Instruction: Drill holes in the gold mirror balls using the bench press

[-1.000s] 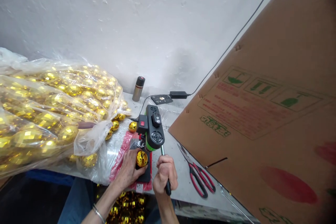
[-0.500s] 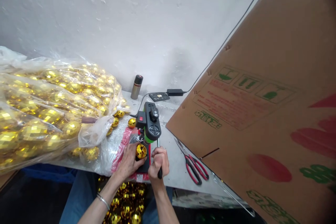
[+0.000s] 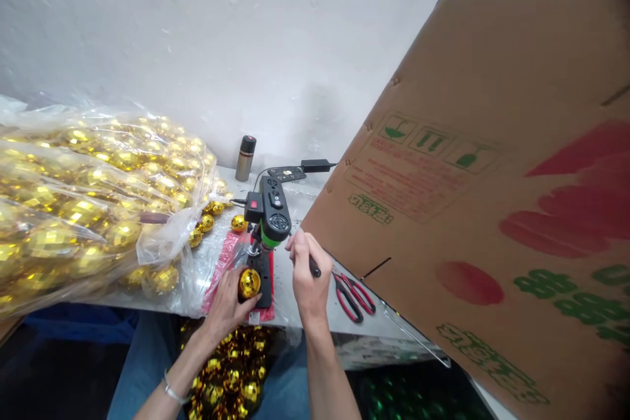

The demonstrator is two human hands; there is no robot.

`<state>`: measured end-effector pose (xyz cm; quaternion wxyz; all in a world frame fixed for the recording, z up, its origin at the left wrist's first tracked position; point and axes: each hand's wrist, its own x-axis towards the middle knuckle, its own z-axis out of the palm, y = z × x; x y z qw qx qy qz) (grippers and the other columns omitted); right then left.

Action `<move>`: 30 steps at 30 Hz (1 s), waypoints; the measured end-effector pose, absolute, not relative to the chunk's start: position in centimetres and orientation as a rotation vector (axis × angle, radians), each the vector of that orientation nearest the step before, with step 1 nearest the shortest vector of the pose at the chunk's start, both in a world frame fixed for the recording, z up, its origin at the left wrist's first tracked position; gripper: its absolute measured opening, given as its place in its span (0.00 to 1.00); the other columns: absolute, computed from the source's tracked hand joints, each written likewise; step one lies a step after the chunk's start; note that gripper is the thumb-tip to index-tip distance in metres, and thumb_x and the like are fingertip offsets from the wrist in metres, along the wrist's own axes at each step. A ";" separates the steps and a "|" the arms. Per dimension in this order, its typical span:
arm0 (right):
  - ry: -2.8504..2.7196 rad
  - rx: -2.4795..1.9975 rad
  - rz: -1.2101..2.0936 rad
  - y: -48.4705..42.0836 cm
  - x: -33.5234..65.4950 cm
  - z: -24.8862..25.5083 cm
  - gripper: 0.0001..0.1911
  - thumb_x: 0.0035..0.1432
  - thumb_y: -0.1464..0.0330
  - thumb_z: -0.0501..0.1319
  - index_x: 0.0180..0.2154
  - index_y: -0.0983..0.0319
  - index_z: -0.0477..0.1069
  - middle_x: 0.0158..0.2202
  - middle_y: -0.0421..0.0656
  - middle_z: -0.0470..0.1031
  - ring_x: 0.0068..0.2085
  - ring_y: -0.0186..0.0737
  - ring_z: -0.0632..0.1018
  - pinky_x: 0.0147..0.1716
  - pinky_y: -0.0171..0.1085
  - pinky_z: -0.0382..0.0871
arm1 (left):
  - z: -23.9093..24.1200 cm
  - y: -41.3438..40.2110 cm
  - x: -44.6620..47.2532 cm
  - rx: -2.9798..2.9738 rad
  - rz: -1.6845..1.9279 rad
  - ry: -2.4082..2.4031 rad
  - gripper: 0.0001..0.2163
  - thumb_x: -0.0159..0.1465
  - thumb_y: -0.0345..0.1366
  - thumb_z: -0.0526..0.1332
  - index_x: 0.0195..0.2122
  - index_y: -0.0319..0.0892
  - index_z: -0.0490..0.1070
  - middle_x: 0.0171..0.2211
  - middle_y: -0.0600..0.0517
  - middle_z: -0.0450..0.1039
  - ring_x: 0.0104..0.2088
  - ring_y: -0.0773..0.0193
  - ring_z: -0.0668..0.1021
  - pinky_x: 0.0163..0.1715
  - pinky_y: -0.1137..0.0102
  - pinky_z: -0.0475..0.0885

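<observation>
Right, starting closest in, a heap of gold balls (image 3: 231, 377) is sitting below the table edge (image 3: 315, 321), by the person's lap, probably so finished or waiting pieces are dropping within easy reach. Just above that, the left hand (image 3: 224, 302) is cupping one faceted gold ball (image 3: 249, 283), fingers curled snugly round its near side and pressing it onto the black base plate (image 3: 264, 269), directly under the spindle; that grip looks meant to stop a round thing rolling. The right hand (image 3: 305, 272) is wrapping closed fingers round the lever (image 3: 314, 267) that is sticking out from the small drill press (image 3: 270, 213), with the wrist angled up, which suits swinging the head. A red sheet (image 3: 219, 272) is lying beneath the plate, perhaps catching bits. Just to the right, red-handled scissors (image 3: 352, 295) are resting on the table, blades shut, near but apart from the working hand. Moving left and back, a big clear bag (image 3: 88, 197) is bulging with more gold balls, a few loose ones (image 3: 239, 223) spilling out beside the press. Further back, a steel flask (image 3: 245, 157) is standing upright against the wall, and a power adapter (image 3: 315, 165) is lying by it, its cord feeding the press. A tilted cardboard carton (image 3: 492, 177) is filling the right side.
</observation>
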<state>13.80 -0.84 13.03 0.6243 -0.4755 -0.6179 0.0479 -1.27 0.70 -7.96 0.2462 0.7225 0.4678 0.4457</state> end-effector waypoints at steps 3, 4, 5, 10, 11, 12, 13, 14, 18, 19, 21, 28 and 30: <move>-1.421 -1.081 0.110 -0.9 13.7 12.7 0.22 0.78 0.64 0.53 0.26 0.57 0.62 0.24 0.35 0.66 0.26 0.32 0.69 0.29 0.34 0.62 | -9.6 -3.0 -3.0 2.059 1.214 1.222 0.28 0.66 0.45 0.71 0.66 0.47 0.69 0.58 0.39 0.80 0.58 0.41 0.83 0.59 0.46 0.79; -1.418 -1.077 0.108 -1.0 13.6 12.4 0.22 0.78 0.64 0.52 0.27 0.57 0.62 0.25 0.35 0.66 0.26 0.32 0.68 0.28 0.34 0.61 | -10.1 -4.0 -3.6 2.103 1.183 1.223 0.32 0.63 0.49 0.74 0.66 0.47 0.70 0.59 0.38 0.80 0.58 0.39 0.82 0.60 0.45 0.79; -1.415 -1.072 0.104 -1.1 13.5 12.0 0.22 0.78 0.64 0.52 0.27 0.57 0.62 0.25 0.35 0.66 0.26 0.32 0.68 0.28 0.34 0.61 | -10.6 -4.8 -4.1 2.145 1.145 1.236 0.37 0.59 0.55 0.77 0.66 0.47 0.71 0.60 0.37 0.80 0.59 0.36 0.82 0.60 0.44 0.78; -1.398 -1.043 0.077 -1.3 13.3 11.2 0.21 0.78 0.66 0.52 0.28 0.58 0.64 0.25 0.35 0.66 0.25 0.32 0.68 0.26 0.33 0.61 | -10.3 -3.9 -4.3 2.211 1.191 1.383 0.36 0.66 0.60 0.68 0.69 0.45 0.69 0.65 0.35 0.76 0.64 0.34 0.78 0.63 0.40 0.74; -1.396 -1.034 0.072 -1.3 13.3 11.2 0.21 0.78 0.66 0.52 0.28 0.58 0.64 0.25 0.35 0.65 0.25 0.32 0.68 0.26 0.33 0.61 | -9.8 -2.7 -4.1 2.186 1.259 1.444 0.29 0.72 0.54 0.63 0.69 0.44 0.69 0.65 0.35 0.75 0.64 0.36 0.77 0.64 0.41 0.74; -1.396 -1.026 0.067 -1.3 13.4 11.2 0.20 0.78 0.67 0.52 0.28 0.57 0.64 0.25 0.34 0.65 0.25 0.32 0.68 0.26 0.33 0.61 | -9.1 -1.3 -3.8 2.147 1.328 1.519 0.23 0.75 0.48 0.58 0.68 0.44 0.69 0.65 0.35 0.75 0.65 0.38 0.77 0.64 0.41 0.73; -1.401 -1.020 0.060 -1.3 13.4 11.2 0.20 0.78 0.67 0.53 0.29 0.57 0.64 0.24 0.34 0.65 0.25 0.32 0.68 0.25 0.33 0.61 | -8.4 0.4 -3.6 2.099 1.385 1.598 0.20 0.76 0.42 0.55 0.67 0.43 0.69 0.64 0.35 0.75 0.65 0.39 0.76 0.64 0.41 0.73; -1.406 -1.017 0.051 -1.3 13.4 11.2 0.20 0.78 0.68 0.53 0.29 0.57 0.64 0.24 0.34 0.65 0.25 0.31 0.68 0.25 0.32 0.61 | -7.7 2.2 -3.4 2.049 1.409 1.667 0.19 0.76 0.38 0.53 0.66 0.43 0.69 0.63 0.35 0.75 0.64 0.40 0.76 0.65 0.40 0.72; -1.409 -1.005 0.020 -1.2 13.4 10.8 0.20 0.78 0.69 0.53 0.29 0.57 0.64 0.24 0.34 0.64 0.23 0.31 0.66 0.23 0.31 0.60 | -4.8 10.0 -3.0 1.948 1.280 1.762 0.20 0.72 0.30 0.50 0.62 0.40 0.70 0.61 0.36 0.76 0.63 0.44 0.77 0.67 0.42 0.70; -1.400 -1.000 0.023 -1.1 13.4 10.7 0.20 0.78 0.69 0.53 0.29 0.57 0.65 0.24 0.34 0.64 0.23 0.31 0.65 0.22 0.31 0.60 | -4.2 11.7 -2.8 1.946 1.250 1.760 0.19 0.71 0.30 0.51 0.61 0.39 0.71 0.60 0.36 0.77 0.63 0.44 0.77 0.66 0.43 0.71; -1.385 -0.992 0.033 -1.0 13.4 10.4 0.19 0.78 0.68 0.53 0.29 0.57 0.65 0.24 0.34 0.64 0.22 0.31 0.65 0.21 0.32 0.60 | -3.1 14.7 -2.1 1.950 1.201 1.747 0.18 0.69 0.30 0.55 0.58 0.40 0.73 0.57 0.37 0.79 0.60 0.45 0.79 0.64 0.47 0.73; -1.375 -0.964 0.030 -0.9 13.5 10.1 0.19 0.78 0.68 0.53 0.30 0.57 0.68 0.24 0.35 0.66 0.22 0.31 0.66 0.22 0.31 0.61 | -1.6 18.3 0.0 1.880 1.014 1.656 0.11 0.55 0.30 0.67 0.40 0.46 0.76 0.44 0.44 0.84 0.51 0.46 0.83 0.54 0.58 0.76; -1.375 -0.957 0.047 -0.9 13.5 10.1 0.20 0.78 0.68 0.53 0.30 0.58 0.68 0.24 0.35 0.66 0.23 0.31 0.66 0.22 0.31 0.61 | -1.6 17.9 -0.5 1.797 1.012 1.665 0.13 0.54 0.31 0.70 0.41 0.44 0.76 0.43 0.44 0.85 0.51 0.44 0.83 0.54 0.57 0.75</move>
